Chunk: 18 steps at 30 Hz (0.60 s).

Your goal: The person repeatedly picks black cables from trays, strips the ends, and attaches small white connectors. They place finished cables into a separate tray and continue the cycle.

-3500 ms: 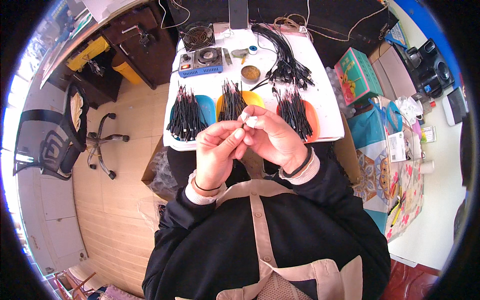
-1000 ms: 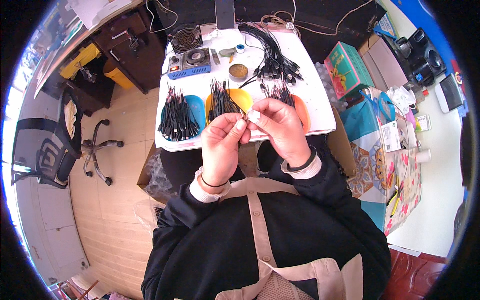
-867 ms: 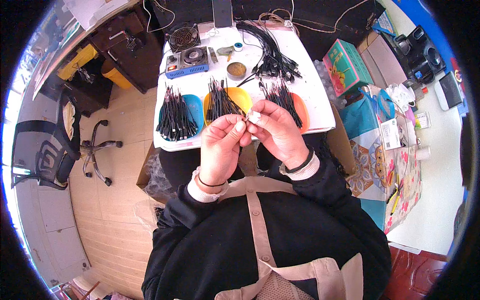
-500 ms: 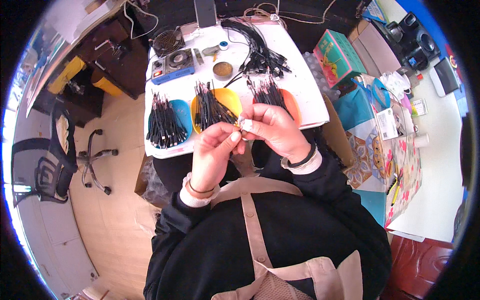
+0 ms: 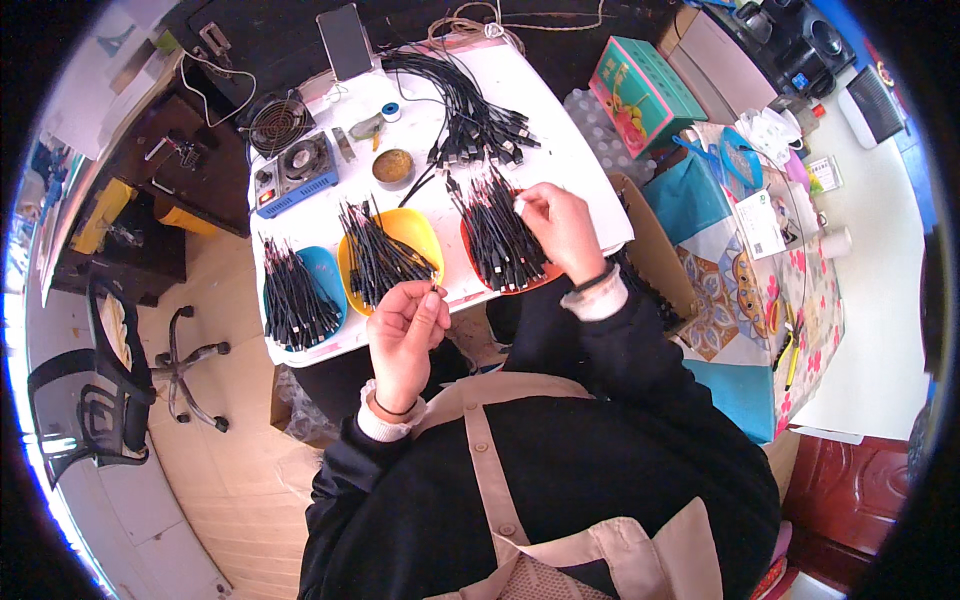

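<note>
Chair [image 5: 100, 400] sat well left of left hand [image 5: 403, 335]. Left bundle [image 5: 295, 300] of black cables lay in blue tray [image 5: 324, 266], ahead-left of that hand; long axis ran far-left to near-right, pinkish wire ends pointing away from the person, metal plugs toward. Heater [image 5: 300, 178] stood farther out, ahead-left of same hand.

Middle bundle [image 5: 378, 255], in yellow tray [image 5: 415, 232], was just ahead of left hand; wire ends pointed away, plugs fanned out near side and rightward. Left hand had thumb and forefinger pressed together, pinching a small piece [image 5: 437, 290] by the tray's near corner. Fingertips covered most of it; its kind, direction and long axis couldn't be told. Tin [image 5: 395, 184] and spool [image 5: 391, 112] were well beyond left hand.

Heap [image 5: 470, 110] of cables lay beyond and left of right hand [image 5: 565, 230], curving far-left to near-right. Right bundle [image 5: 500, 235], in red tray [image 5: 549, 272], was immediately left of right hand: wire ends away, slightly left; plugs toward the person. Right hand's fingers were bent at the bundle's right side; couldn't tell if they gripped a cable. Box [image 5: 645, 95] stood beyond and right of right hand.
</note>
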Available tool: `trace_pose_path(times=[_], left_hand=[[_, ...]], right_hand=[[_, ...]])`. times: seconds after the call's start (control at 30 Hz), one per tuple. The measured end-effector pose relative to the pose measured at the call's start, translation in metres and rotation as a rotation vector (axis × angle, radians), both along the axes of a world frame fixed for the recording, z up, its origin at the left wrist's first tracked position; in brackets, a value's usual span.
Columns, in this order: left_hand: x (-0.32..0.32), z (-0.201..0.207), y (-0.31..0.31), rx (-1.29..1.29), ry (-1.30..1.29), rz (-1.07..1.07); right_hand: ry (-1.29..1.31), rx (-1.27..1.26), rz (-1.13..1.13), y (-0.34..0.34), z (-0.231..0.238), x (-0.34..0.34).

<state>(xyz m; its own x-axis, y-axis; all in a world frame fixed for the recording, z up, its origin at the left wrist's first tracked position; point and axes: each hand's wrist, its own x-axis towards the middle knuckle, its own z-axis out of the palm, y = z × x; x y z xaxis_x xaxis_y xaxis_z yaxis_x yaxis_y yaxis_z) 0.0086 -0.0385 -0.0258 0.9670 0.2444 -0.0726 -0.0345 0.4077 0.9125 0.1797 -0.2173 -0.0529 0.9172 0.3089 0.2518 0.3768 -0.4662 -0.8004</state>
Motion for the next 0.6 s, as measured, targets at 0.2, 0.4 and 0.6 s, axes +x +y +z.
trace_pose_path(times=[0.2, 0.4, 0.6], left_hand=[[0.007, 0.0, -0.004, -0.049, -0.012, 0.022], [0.007, 0.0, -0.006, -0.071, -0.013, 0.03], [0.002, 0.001, -0.006, -0.11, -0.042, 0.034]], right_hand=[[-0.103, -0.466, -0.048, -0.01, -0.016, 0.013], [-0.09, -0.491, -0.074, -0.01, -0.016, 0.011], [-0.12, -0.54, -0.097, -0.011, -0.014, 0.007]])
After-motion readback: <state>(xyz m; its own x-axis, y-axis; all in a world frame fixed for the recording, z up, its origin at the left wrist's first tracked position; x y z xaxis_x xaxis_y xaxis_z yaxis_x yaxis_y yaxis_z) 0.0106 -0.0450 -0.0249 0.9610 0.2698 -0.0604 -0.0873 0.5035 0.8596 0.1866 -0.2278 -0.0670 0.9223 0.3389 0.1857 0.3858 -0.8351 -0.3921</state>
